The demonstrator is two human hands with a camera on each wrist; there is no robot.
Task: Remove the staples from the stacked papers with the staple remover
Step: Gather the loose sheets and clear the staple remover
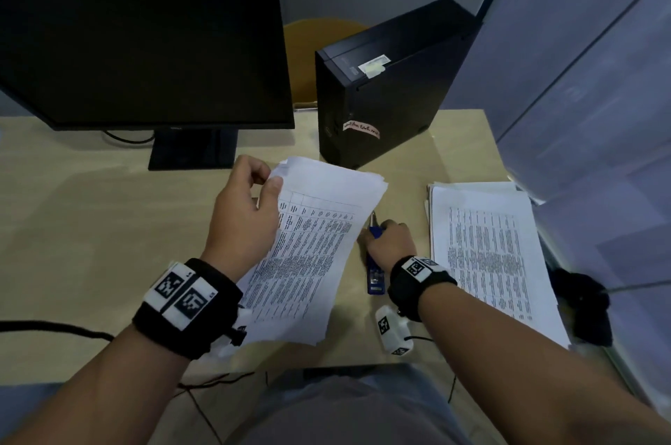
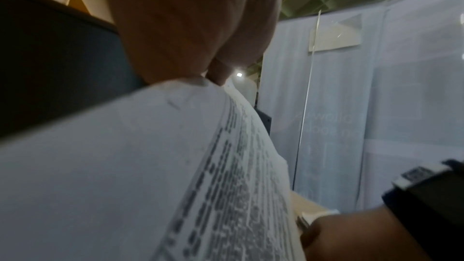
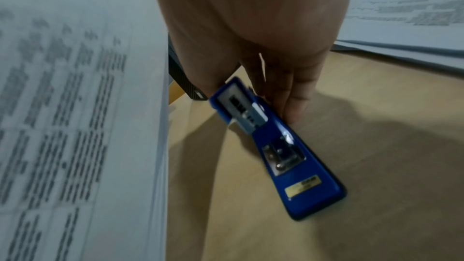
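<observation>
Right hand (image 1: 390, 243) is curling its fingers (image 3: 296, 104) round the blue staple remover (image 3: 271, 146), tilting it off the desk (image 1: 90, 226), probably lifting it for use. Left hand (image 1: 247, 212) is pinching the stapled papers (image 1: 312, 245) by their far corner, raised, likely presenting the staple. Second stack (image 1: 486, 255) is lying flat, right, well apart.

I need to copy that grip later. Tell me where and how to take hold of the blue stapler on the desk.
Grip the blue stapler by its narrow far end, coming from above, thumb on one long side and fingers on the other, as the right hand does now. It lies lengthwise on the desk beside the held papers, its near end wider, so the slim end probably fits a pinch best.
</observation>
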